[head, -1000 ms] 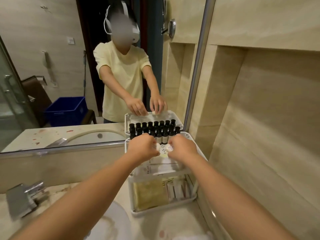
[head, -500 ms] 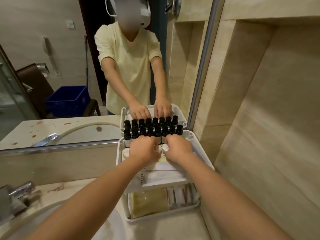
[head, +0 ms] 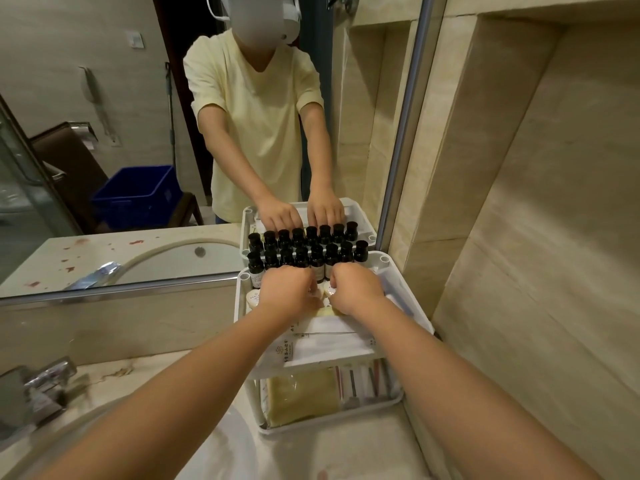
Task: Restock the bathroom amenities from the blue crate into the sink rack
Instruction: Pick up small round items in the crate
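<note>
Hands meet over the top tier of the white two-tier plastic sink rack [head: 390, 269], which stands on the beige marble counter [head: 349, 452] in the corner against the mirror and the tiled wall. The left hand [head: 285, 289] and right hand [head: 358, 289] lie knuckles up, almost touching, fingers curled down just in front of the row of small brown bottles with black caps [head: 255, 268] along the tier's back edge. Between them sit small round white wrapped pieces [head: 329, 291]; the right fingertips touch one, but whether either hand actually grips anything cannot be told, since the fingers hide it. Flat white paper packets [head: 322, 344] lie under the wrists at the front of the same tier. On the lower tier lie a yellowish flat packet [head: 301, 400] and, to its right, slim upright sachets [head: 360, 379]. The blue plastic crate [head: 138, 195] shows only in the mirror, on a seat well behind the person. A chrome tap [head: 41, 382] stands at the left beside the white basin [head: 228, 445].
</note>
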